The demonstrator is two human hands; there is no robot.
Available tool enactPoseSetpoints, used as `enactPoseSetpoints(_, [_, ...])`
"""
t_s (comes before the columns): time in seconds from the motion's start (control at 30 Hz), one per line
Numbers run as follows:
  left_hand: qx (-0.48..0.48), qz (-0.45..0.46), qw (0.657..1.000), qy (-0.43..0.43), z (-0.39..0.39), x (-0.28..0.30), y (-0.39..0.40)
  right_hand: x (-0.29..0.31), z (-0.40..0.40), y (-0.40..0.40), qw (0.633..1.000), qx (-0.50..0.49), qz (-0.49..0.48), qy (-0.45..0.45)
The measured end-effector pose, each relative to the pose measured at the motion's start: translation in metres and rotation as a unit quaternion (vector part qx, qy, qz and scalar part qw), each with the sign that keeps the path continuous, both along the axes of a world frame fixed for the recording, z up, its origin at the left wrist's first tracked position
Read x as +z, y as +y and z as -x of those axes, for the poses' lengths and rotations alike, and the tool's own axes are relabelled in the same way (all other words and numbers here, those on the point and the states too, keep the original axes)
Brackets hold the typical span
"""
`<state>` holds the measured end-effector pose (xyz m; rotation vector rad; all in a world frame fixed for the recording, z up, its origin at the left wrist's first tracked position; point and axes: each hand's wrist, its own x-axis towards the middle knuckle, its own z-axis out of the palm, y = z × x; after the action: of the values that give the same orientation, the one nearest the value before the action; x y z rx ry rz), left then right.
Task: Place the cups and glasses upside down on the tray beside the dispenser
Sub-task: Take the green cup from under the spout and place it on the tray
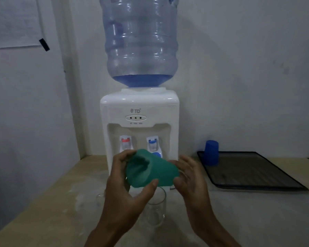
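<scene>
A green plastic cup lies on its side in the air in front of the dispenser, its mouth facing left toward me. My left hand grips it at the rim, thumb under and fingers over. My right hand touches its base end with spread fingers. A blue cup stands upside down at the near-left corner of the dark tray, right of the dispenser. A clear glass stands upright on the table below my hands. Another clear glass shows partly behind my left wrist.
The white water dispenser with a large blue bottle stands against the wall at the table's back. Its red and blue taps sit just behind the green cup. The beige table spreads to the right; its left edge runs diagonally.
</scene>
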<state>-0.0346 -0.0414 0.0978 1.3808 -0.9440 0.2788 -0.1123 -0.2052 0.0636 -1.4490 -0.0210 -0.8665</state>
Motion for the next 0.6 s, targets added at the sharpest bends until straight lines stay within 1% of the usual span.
enactPoseSetpoints(0.1, [-0.04, 0.013, 0.999, -0.008, 0.003, -0.007, -0.011, 0.002, -0.001, -0.02, 0.993, 0.078, -0.086, 0.032])
enactPoseSetpoints(0.2, [-0.05, -0.004, 0.998, -0.038, 0.006, -0.01, -0.023, 0.0, -0.001, -0.028, 0.967, 0.176, -0.176, 0.054])
enactPoseSetpoints(0.27, [-0.049, -0.018, 0.997, -0.064, 0.006, -0.012, -0.033, -0.001, 0.0, -0.032, 0.949, 0.207, -0.235, 0.036])
enactPoseSetpoints(0.37, [-0.03, -0.042, 0.993, -0.109, 0.005, -0.015, -0.048, 0.0, 0.0, -0.038, 0.926, 0.222, -0.304, 0.016])
enactPoseSetpoints(0.43, [-0.023, -0.055, 0.99, -0.127, 0.007, -0.021, -0.065, -0.002, 0.002, -0.048, 0.918, 0.205, -0.339, -0.001])
enactPoseSetpoints(0.5, [-0.004, -0.057, 0.99, -0.13, 0.008, -0.026, -0.077, -0.001, 0.003, -0.053, 0.907, 0.205, -0.367, -0.014])
enactPoseSetpoints(0.6, [-0.009, -0.072, 0.991, -0.115, 0.018, -0.032, -0.095, -0.002, 0.005, -0.069, 0.896, 0.176, -0.406, -0.047])
